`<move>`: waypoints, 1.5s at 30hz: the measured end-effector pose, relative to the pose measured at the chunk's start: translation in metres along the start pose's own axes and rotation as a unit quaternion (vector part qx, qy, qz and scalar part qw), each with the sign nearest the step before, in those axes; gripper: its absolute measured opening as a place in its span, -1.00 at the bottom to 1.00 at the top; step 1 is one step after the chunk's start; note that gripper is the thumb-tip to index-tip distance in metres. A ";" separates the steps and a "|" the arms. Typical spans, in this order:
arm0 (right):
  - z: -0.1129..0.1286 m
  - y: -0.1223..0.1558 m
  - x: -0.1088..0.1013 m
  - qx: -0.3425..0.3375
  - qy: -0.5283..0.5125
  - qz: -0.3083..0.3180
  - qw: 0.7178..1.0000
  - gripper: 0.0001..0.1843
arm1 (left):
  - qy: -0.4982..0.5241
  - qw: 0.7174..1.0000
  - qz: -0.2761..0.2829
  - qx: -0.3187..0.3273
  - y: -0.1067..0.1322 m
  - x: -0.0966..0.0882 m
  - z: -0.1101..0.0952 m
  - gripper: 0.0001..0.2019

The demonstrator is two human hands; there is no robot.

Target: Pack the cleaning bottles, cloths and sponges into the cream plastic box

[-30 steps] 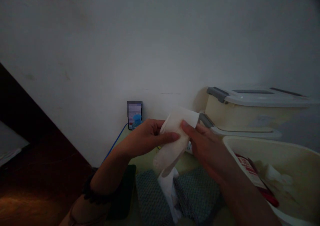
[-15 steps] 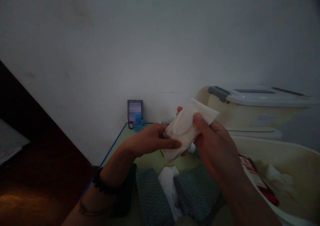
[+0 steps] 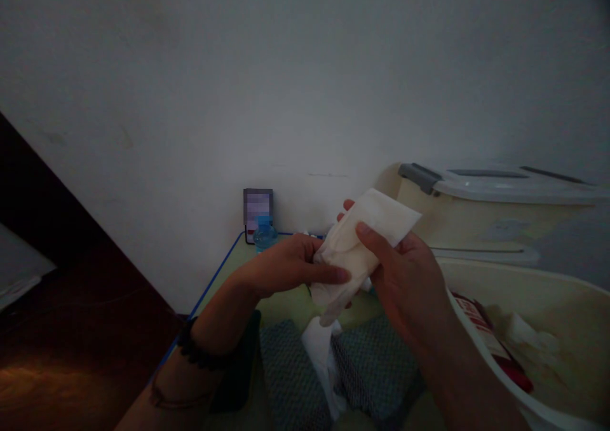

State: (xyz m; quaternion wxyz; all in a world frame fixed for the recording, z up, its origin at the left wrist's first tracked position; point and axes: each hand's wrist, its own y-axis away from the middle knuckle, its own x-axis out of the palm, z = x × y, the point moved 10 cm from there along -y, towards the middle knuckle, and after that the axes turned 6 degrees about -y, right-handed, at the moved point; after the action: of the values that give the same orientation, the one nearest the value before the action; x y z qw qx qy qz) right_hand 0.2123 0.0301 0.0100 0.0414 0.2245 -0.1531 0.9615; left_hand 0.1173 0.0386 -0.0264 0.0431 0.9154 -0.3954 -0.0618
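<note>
Both my hands hold a folded cream-white cloth [image 3: 366,237] up in front of me, above a yellow-green table [image 3: 281,307]. My left hand [image 3: 286,266] pinches its lower left part, thumb on top. My right hand [image 3: 405,278] grips its right side, with the thumb lying across the front and fingers behind. A loose end of the cloth hangs down between my hands. Beneath them lie two grey-green textured cloths [image 3: 376,370] with a white cloth [image 3: 321,355] between them.
An open cream plastic bin [image 3: 548,294] at the right holds a red packet [image 3: 486,335] and white items. A lidded cream bin [image 3: 486,215] stands behind it against the white wall. A small blue bottle [image 3: 264,235] stands by the wall. Dark wooden floor lies at the left.
The cloth has been folded shorter and turned; its long hanging end has been gathered up. My right hand has moved from the top edge to grip the right side.
</note>
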 end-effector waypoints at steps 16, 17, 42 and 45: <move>0.057 0.033 0.034 -0.359 0.420 0.103 0.827 -0.42 | 0.041 0.999 0.031 0.006 -0.003 0.001 0.003 -0.82; 0.054 0.036 0.041 -0.371 0.428 0.139 0.813 -0.38 | 0.042 0.999 0.030 0.010 -0.003 -0.001 0.002 -0.83; 0.068 0.031 0.026 -0.379 0.468 0.001 0.798 -0.92 | 0.022 0.999 0.001 0.028 0.007 -0.013 -0.010 -0.87; 0.067 0.034 0.035 -0.398 0.481 0.034 0.780 -0.85 | 0.015 0.999 -0.003 0.035 0.006 -0.011 -0.013 -0.89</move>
State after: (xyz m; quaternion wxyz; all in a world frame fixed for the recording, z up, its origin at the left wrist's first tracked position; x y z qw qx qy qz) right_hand 0.2044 -0.0232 0.0732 0.1622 -0.3087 -0.4904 0.7987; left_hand 0.1070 0.0432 -0.0121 0.0171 0.9184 -0.3938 -0.0342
